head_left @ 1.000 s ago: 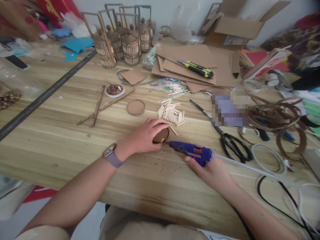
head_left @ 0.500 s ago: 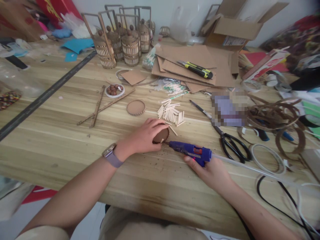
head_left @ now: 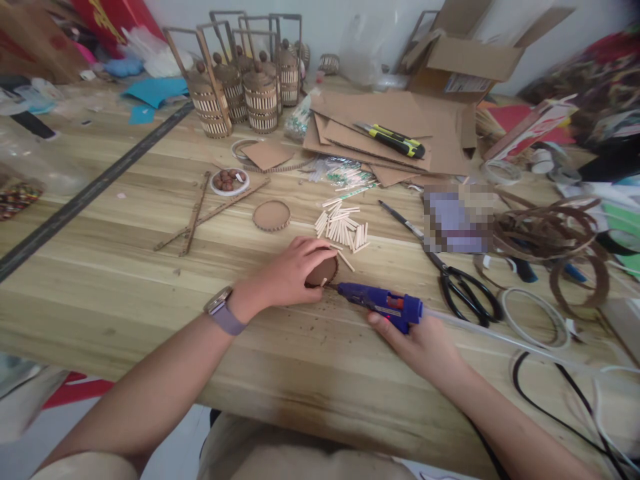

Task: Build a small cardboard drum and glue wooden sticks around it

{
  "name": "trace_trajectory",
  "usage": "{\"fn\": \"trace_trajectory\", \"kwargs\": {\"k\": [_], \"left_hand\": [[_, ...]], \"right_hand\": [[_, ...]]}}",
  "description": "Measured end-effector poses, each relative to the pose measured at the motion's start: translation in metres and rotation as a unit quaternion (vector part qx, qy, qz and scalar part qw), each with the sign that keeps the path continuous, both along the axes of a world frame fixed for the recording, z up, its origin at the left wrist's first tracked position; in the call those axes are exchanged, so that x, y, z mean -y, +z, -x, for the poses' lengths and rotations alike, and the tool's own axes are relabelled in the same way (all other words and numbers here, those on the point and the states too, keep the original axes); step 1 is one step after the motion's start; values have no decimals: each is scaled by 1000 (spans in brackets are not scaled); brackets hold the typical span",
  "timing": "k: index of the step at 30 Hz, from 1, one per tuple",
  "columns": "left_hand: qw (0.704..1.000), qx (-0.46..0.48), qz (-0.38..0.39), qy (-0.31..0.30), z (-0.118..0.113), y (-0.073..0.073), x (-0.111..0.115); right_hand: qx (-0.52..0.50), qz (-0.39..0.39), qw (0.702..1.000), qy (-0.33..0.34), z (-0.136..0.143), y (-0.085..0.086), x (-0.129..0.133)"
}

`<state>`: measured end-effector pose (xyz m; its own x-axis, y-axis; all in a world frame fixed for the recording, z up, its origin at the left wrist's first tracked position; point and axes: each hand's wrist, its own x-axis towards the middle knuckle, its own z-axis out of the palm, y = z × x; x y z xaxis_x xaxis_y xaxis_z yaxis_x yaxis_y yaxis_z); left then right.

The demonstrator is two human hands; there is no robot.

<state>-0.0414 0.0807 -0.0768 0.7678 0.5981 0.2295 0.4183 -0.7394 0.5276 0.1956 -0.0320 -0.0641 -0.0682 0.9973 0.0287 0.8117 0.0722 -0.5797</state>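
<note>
Thumb and fingers of my left hand [head_left: 286, 272] grip a small round cardboard disc [head_left: 320, 269] with a dark rim, lying on the wooden table [head_left: 280, 347]. A short light stick stands at the disc's near edge. My right hand [head_left: 425, 343] is wrapped round a blue glue gun [head_left: 383, 303], whose nozzle points left and reaches the disc's right edge. Just beyond the disc lies a pile of short wooden sticks [head_left: 340, 225]. Another round disc [head_left: 271, 215] rests behind my left hand.
Black-handled scissors [head_left: 470, 293] and brown strip coils [head_left: 545, 227] lie at right. Behind are cardboard sheets [head_left: 350, 113] with a yellow cutter [head_left: 395, 140], lantern-like baskets [head_left: 261, 100] and a bowl of brown beads [head_left: 229, 181]. A long dark ruler [head_left: 95, 187] crosses the left.
</note>
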Motion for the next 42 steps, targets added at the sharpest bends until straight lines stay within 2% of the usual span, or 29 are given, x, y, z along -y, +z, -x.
{"fn": "trace_trajectory", "kwargs": {"k": [14,19,21,23,26,28,30,32,34,36,38,40,42], "left_hand": [[1000,-3,-9,0,0,-1,0],[1000,-7,8,-8,-1,-2,1],[1000,-7,16,-8,-1,-2,1],[1000,-5,18,-6,-1,-2,1],[1000,-2,11,-7,-1,-2,1],[1000,-3,6,-8,0,-2,1],[1000,-5,2,-9,-1,-3,1],[1000,-7,1,-8,-1,-3,1],[1000,-9,2,-6,-1,-2,1],[1000,-10,6,-7,-2,-2,1],[1000,-10,12,-10,-2,-1,2],[1000,-4,17,-10,-2,0,2],[1000,0,20,-7,-2,1,2]], "right_hand": [[-9,2,1000,-12,2,-2,0],[-62,19,996,-59,1,3,-5],[-112,71,988,-79,-4,9,-7],[-184,165,967,-64,-12,18,-8],[-287,310,906,6,-21,31,-7],[-307,362,880,30,-25,37,-5],[-263,376,888,31,-28,40,-4],[-158,358,919,40,-31,42,-4],[-33,329,941,77,-34,46,-7],[88,295,946,105,-36,53,-13],[192,259,942,96,-33,62,-21],[244,208,945,69,-24,68,-34],[229,148,960,61,-9,69,-49]]}}
